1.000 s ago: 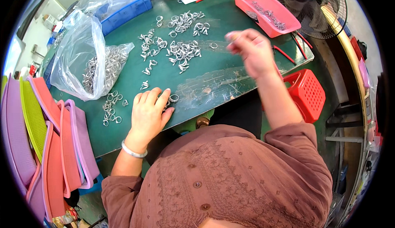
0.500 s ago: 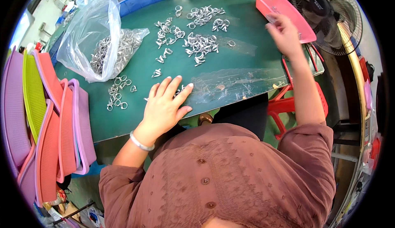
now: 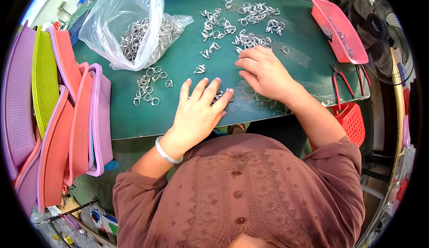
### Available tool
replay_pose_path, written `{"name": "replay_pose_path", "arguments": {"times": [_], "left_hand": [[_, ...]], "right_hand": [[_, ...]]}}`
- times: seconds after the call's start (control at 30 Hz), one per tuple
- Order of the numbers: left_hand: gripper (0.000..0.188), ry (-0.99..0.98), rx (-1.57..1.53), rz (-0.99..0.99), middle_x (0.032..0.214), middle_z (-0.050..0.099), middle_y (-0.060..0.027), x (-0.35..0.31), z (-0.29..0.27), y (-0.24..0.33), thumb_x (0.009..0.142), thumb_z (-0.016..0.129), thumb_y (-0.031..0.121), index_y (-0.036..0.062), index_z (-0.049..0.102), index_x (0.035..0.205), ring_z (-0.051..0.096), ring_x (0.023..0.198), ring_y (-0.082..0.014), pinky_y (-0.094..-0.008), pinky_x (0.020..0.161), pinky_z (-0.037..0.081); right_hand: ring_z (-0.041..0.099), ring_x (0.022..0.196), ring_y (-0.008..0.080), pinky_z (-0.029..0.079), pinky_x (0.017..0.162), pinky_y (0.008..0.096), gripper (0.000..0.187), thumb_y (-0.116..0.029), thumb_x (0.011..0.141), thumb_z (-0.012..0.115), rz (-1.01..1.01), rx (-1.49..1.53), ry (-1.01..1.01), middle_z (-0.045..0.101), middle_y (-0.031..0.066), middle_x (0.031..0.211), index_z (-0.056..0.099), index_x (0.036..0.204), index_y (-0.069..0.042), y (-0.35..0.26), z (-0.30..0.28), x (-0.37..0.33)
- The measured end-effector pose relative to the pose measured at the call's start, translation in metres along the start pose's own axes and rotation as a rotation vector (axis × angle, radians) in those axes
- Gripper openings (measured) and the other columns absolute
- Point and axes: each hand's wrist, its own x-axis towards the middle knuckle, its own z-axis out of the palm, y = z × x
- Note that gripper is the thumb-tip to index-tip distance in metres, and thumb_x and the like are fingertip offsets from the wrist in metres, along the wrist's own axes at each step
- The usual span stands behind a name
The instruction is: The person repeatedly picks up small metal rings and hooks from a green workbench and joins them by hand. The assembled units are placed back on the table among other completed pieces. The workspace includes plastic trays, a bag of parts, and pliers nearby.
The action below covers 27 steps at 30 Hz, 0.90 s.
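In the head view, the left hand [image 3: 199, 111], fingers spread wide, covers some metal rings [image 3: 218, 95] on the green bench [image 3: 125, 122]; at its two o'clock the right hand [image 3: 268, 73] half curls beside a ring pile [image 3: 252, 40], any hold impossible to tell; a bag of rings [image 3: 147, 35] sits at the left hand's eleven o'clock
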Motion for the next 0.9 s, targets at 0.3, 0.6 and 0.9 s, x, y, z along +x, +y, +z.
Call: {"name": "replay_pose_path", "arguments": {"times": [0.3,0.6,0.9], "left_hand": [[0.045,0.042,-0.064,-0.097,0.116,0.046,-0.0115,-0.008,0.011,-0.008,0.073,0.065,0.024,0.0171,0.052,0.115,0.044,0.106,-0.0288,-0.0488,0.090,0.033],[0.032,0.231,-0.144,-0.038,0.107,0.052,-0.0124,-0.004,0.024,-0.027,0.069,0.066,0.016,0.0111,0.058,0.099,0.051,0.097,-0.0286,-0.0421,0.086,0.037],[0.038,0.508,-0.236,-0.157,0.099,0.057,-0.0109,0.005,-0.001,-0.024,0.068,0.071,0.012,0.0051,0.057,0.103,0.054,0.091,-0.0262,-0.0392,0.086,0.039]], "right_hand": [[0.058,0.072,0.0278,0.047,0.063,0.0375,0.022,-0.015,0.075,0.060,0.227,0.155,-0.127,0.058,0.0114,0.080,0.059,0.094,-0.003,-0.023,0.053,0.042],[0.056,0.061,0.0153,0.045,0.055,0.0281,0.013,-0.011,0.077,0.060,0.410,0.611,-0.134,0.060,0.0076,0.073,0.061,0.084,0.000,-0.011,0.054,0.052],[0.049,0.052,0.0064,0.038,0.047,0.0197,0.012,-0.016,0.081,0.062,0.846,1.429,-0.214,0.055,0.0011,0.064,0.058,0.077,-0.005,-0.024,0.014,0.037]]}}
